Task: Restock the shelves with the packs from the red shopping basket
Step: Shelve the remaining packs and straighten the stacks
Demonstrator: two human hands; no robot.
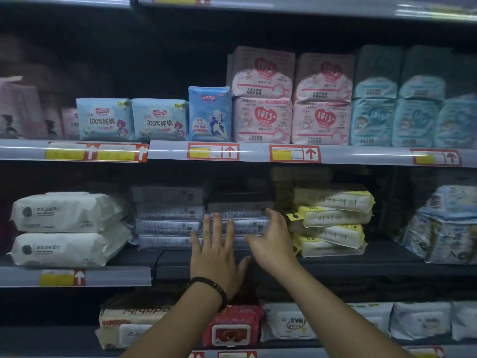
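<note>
At far left of the dark grey middle shelf (335,262): two stacked white soft-plastic wipe packs (67,228), and just beside them a stack of flat grey plastic packs (167,215). Next along: left hand (216,254) with black wristband (209,285), grip wide, fingers straight and spread, laid against the front of a second stack of flat grey packs (240,208); right hand (273,241) at that stack's right end, grip wide, fingers loosely curved, holding nothing. Further right: stacked yellow-and-white packs (333,220) just beside the right hand, then, well apart, pale blue packs (444,228).
</note>
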